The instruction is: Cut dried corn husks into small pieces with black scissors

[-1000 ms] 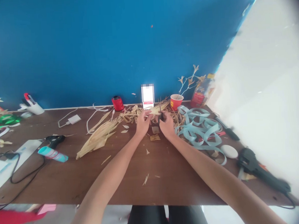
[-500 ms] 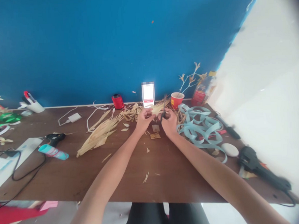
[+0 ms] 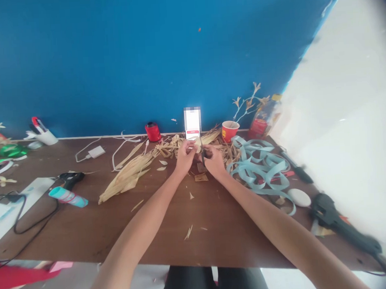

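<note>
Both my arms reach out over a brown table (image 3: 86, 225). My left hand (image 3: 184, 157) is closed, pinching a small piece of dried straw-coloured leaf near the far middle of the table. My right hand (image 3: 213, 160) is closed round black-handled scissors (image 3: 203, 151), whose blades point up at the leaf piece between the hands. A pile of dried leaves (image 3: 132, 172) lies just left of and behind the hands. Small cut scraps (image 3: 200, 177) lie on the table under the hands.
Light blue ribbon (image 3: 259, 166) lies coiled to the right, a black glue gun (image 3: 342, 227) nearer the right edge. At the back stand a red cup (image 3: 228, 130), a red spool (image 3: 152, 132) and a phone (image 3: 192, 123). At left: a teal tube (image 3: 68, 197), cables, a charger (image 3: 96, 152).
The hands have drawn a little closer together and the scissors now stand more upright against the leaf piece. Nothing else on the table has moved.
</note>
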A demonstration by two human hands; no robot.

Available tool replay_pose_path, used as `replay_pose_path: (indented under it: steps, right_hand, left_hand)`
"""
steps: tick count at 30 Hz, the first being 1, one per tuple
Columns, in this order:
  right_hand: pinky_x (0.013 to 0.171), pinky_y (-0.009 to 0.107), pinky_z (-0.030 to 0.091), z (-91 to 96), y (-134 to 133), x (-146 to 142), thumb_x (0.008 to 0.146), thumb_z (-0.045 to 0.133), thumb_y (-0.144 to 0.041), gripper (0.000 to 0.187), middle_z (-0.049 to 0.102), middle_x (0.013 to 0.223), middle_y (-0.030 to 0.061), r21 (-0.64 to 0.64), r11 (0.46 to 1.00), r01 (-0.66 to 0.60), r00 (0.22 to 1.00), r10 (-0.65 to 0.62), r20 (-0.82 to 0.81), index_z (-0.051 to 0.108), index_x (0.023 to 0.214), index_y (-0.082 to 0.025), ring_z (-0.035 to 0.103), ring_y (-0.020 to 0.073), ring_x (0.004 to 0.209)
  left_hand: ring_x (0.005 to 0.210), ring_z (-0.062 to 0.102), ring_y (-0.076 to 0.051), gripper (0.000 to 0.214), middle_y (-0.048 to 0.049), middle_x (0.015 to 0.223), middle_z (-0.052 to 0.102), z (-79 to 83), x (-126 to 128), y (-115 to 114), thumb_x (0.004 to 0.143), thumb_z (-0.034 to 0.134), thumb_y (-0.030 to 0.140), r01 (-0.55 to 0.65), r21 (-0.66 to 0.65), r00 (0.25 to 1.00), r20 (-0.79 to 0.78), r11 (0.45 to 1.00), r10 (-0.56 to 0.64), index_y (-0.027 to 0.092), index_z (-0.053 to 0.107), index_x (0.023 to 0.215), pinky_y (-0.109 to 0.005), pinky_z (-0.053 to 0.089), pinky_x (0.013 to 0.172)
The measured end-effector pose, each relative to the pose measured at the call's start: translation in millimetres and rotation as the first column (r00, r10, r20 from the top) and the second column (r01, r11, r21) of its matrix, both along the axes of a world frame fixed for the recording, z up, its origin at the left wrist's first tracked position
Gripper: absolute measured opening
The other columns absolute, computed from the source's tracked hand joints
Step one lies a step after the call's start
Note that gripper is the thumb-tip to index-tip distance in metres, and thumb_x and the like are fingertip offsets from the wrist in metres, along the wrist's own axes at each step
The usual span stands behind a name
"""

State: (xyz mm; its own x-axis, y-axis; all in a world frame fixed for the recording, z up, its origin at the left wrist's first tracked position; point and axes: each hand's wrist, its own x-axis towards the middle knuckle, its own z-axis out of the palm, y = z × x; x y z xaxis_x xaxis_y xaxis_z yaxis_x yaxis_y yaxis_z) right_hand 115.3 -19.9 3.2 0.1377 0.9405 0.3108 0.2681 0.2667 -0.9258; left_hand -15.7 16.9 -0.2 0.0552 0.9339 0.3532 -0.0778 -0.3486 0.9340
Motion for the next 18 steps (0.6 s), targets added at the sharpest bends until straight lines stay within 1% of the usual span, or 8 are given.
replay_pose_path:
  steps: [2,5,7,9,11,16,18]
  right_hand:
    - [0.066,0.03,0.052,0.8,-1,0,0.069,0.062,-0.027,0.037,0.07,0.07,0.0009,0.012,0.999,0.05,0.997,-0.051,0.056,0.064,0.104,-0.017,0.066,0.0196,0.066]
    - [0.073,0.03,0.051,-0.5,-1,0,0.07,0.062,-0.027,0.027,0.072,0.08,0.0021,0.03,0.998,0.06,0.982,-0.064,0.179,0.066,0.096,-0.02,0.067,0.0205,0.077]
    - [0.077,0.031,0.05,-1.9,0,1,0.07,0.061,-0.025,0.026,0.072,0.084,0.0018,0.016,0.997,0.078,0.963,-0.08,0.258,0.067,0.096,-0.021,0.067,0.0206,0.081]
    - [0.078,0.031,0.049,-1.9,0,1,0.07,0.06,-0.024,0.028,0.072,0.085,0.0015,-0.007,0.993,0.115,0.937,-0.106,0.333,0.066,0.097,-0.022,0.066,0.0209,0.083]
    - [0.079,0.031,0.048,-0.1,-1,1,0.071,0.059,-0.023,0.029,0.071,0.086,0.0017,-0.03,0.989,0.142,0.909,-0.119,0.4,0.066,0.099,-0.024,0.065,0.0213,0.084]
    - [0.078,0.033,0.047,5.1,-6,-2,0.073,0.059,-0.026,0.033,0.071,0.092,0.0043,-0.067,0.97,0.233,0.823,-0.16,0.545,0.065,0.105,-0.026,0.064,0.025,0.089]
    - [0.078,0.034,0.047,4.7,-6,-3,0.073,0.059,-0.028,0.034,0.071,0.093,0.0049,-0.071,0.969,0.239,0.803,-0.156,0.575,0.064,0.107,-0.027,0.064,0.026,0.091]
  left_hand:
    - [0.069,0.062,-0.013,0.041,-0.0081,0.098,0.066,-1.9,-1,2,0.078,0.068,0.047,-0.007,-0.013,1.0,0.002,1.0,0.007,0.018,0.061,0.105,-0.025,0.049,0.058]
    - [0.069,0.064,-0.014,0.039,-0.0077,0.092,0.068,-4.0,-3,5,0.077,0.07,0.046,-0.052,-0.027,0.998,0.035,0.998,0.053,0.016,0.063,0.101,-0.029,0.053,0.067]
    - [0.072,0.065,-0.015,0.039,-0.0078,0.091,0.068,-4.4,-4,6,0.076,0.071,0.044,-0.083,-0.045,0.992,0.087,0.996,0.087,0.015,0.063,0.1,-0.032,0.054,0.074]
    - [0.074,0.065,-0.016,0.039,-0.0076,0.089,0.068,-4.3,-4,7,0.074,0.073,0.042,-0.094,-0.071,0.984,0.143,0.993,0.103,0.015,0.063,0.1,-0.033,0.054,0.076]
    - [0.074,0.065,-0.015,0.038,-0.0068,0.086,0.068,-4.5,-5,8,0.074,0.074,0.042,-0.091,-0.093,0.98,0.171,0.992,0.106,0.015,0.063,0.099,-0.031,0.053,0.074]
    - [0.064,0.058,-0.011,0.034,-0.0037,0.079,0.065,-6.3,-5,11,0.077,0.069,0.043,-0.128,-0.107,0.976,0.163,0.986,0.145,0.015,0.065,0.096,-0.023,0.045,0.057]
    - [0.062,0.054,-0.01,0.034,-0.0027,0.079,0.064,-6.5,-4,11,0.076,0.069,0.043,-0.135,-0.124,0.969,0.19,0.983,0.157,0.016,0.065,0.096,-0.022,0.043,0.053]
